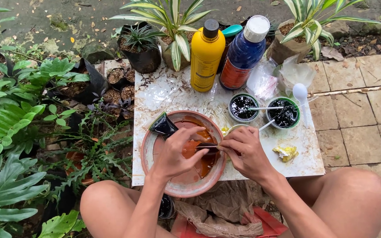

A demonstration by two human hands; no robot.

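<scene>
A round terracotta-coloured basin stands on the near left of a white marbled slab and holds orange-brown liquid. My left hand reaches over the basin, fingers pinching one end of a small dark strip. My right hand grips the strip's other end at the basin's right rim. A small black pouch leans on the basin's far rim.
Behind the basin stand a yellow bottle and a blue bottle. Two small cups of black liquid hold sticks. A white spoon, clear bags and a yellow scrap lie to the right. Potted plants crowd the left and back.
</scene>
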